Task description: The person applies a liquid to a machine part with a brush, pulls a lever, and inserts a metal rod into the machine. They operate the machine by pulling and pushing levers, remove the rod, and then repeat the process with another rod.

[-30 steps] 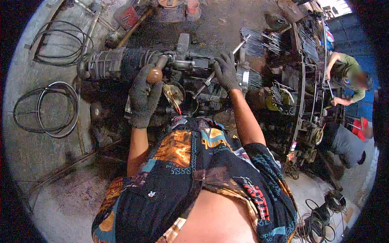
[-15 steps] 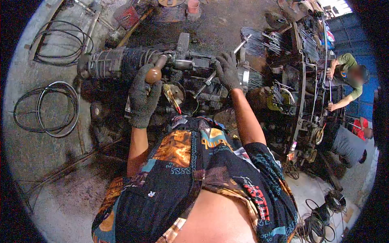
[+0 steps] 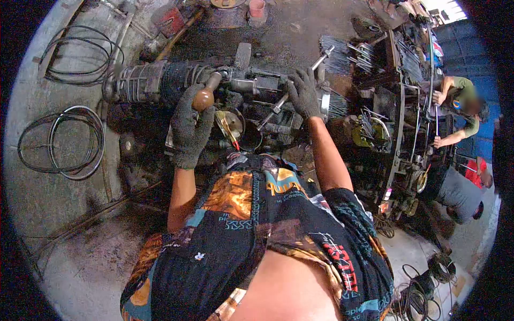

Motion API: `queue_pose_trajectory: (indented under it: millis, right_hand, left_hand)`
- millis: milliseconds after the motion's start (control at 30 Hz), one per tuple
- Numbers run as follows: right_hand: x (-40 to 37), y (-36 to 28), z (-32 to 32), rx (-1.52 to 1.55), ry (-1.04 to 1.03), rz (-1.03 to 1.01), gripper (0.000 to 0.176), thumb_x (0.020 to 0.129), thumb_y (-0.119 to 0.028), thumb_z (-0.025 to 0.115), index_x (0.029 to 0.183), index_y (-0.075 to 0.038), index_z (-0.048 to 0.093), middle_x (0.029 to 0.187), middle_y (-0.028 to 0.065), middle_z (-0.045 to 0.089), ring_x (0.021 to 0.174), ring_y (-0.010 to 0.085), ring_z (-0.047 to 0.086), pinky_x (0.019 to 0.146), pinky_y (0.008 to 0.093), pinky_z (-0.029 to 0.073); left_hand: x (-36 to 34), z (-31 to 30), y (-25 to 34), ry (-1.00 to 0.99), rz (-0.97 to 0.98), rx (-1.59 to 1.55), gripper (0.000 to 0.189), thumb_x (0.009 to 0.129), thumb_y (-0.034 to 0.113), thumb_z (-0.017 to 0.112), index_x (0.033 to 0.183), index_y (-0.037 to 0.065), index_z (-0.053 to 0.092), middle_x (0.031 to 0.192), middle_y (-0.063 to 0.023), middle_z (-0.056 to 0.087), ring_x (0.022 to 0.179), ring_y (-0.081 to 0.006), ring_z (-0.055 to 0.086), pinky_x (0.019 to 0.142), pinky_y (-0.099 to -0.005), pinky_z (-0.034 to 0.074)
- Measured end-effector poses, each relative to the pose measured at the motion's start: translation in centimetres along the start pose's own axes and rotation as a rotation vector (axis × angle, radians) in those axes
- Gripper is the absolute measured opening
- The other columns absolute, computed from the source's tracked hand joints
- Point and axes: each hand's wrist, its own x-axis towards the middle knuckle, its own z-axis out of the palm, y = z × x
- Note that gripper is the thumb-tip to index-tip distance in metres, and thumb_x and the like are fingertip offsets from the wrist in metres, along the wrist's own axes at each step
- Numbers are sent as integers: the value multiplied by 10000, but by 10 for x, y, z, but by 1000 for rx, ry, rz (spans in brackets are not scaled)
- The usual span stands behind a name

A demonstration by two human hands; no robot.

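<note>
A concrete floor [image 3: 64,224] lies left of and below a long, greasy machine [image 3: 251,85], which runs crosswise. A ribbed motor [image 3: 136,83] forms the left end of the machine. To the right of the machine a cluttered rack [image 3: 407,107] stands, and beyond it a co-worker [image 3: 458,99] in a green shirt has both hands on the rack. A second person [image 3: 460,190] in grey and red crouches further right of the machine and lower.

Left of the machine, a big coil [image 3: 61,142] of cable lies flat on the floor. Bundles of thin wires [image 3: 334,56] lie just above the machine's right end.

The left hand [image 3: 187,125], gloved, is at the machine's middle. Its fingers [image 3: 191,96] are closed around a brown knob [image 3: 203,99]. The knob caps a lever [image 3: 214,80] that slants up into the machine's body.

The right hand [image 3: 303,93], also gloved, rests on the machine's right end. Its fingers [image 3: 295,80] bend down over a steel rod [image 3: 273,109] that crosses the machine at a slant. Whether they clasp the rod I cannot tell.

A small red cup [image 3: 257,8] stands well above the machine.
</note>
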Motion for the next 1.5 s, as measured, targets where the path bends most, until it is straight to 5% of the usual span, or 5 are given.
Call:
queue_pose_trajectory:
  millis: [467,567,1067,1267,1500]
  right_hand:
    - [-2,15,7,-25,37,-35,377,1012,-326,586,1279,-72,663,1443,194,524,1436,469,330,1220,538,260]
    - [-1,12,2,18,31,-30,375,1006,-314,587,1269,-57,661,1428,194,532,1424,469,343,1215,539,267]
    - [0,14,-5,-14,-24,56,364,984,-317,618,1253,-83,694,1445,198,525,1467,471,299,1228,544,281]
    - [-2,19,0,-10,26,20,379,971,-312,619,1248,-59,672,1453,212,518,1441,492,329,1211,556,264]
    - [2,11,1,29,80,97,363,921,-314,667,1165,-53,724,1361,201,574,1421,485,356,1203,549,304]
  left_hand:
    - [2,-3,11,-40,-92,-44,501,917,87,748,1367,17,541,1307,-141,635,1200,-266,621,1058,-374,472]
    - [3,-2,5,-35,24,-80,489,920,86,743,1361,17,544,1298,-140,637,1198,-264,620,1064,-375,467]
    - [-1,-1,1,-21,-161,-105,433,930,90,720,1323,9,558,1304,-146,628,1211,-283,614,1066,-383,463]
    - [8,5,3,39,30,-48,427,912,80,723,1304,11,568,1271,-142,645,1204,-277,616,1069,-395,464]
    - [52,32,2,189,117,-23,247,867,17,734,1099,32,650,1040,-101,697,912,-202,682,827,-340,570]
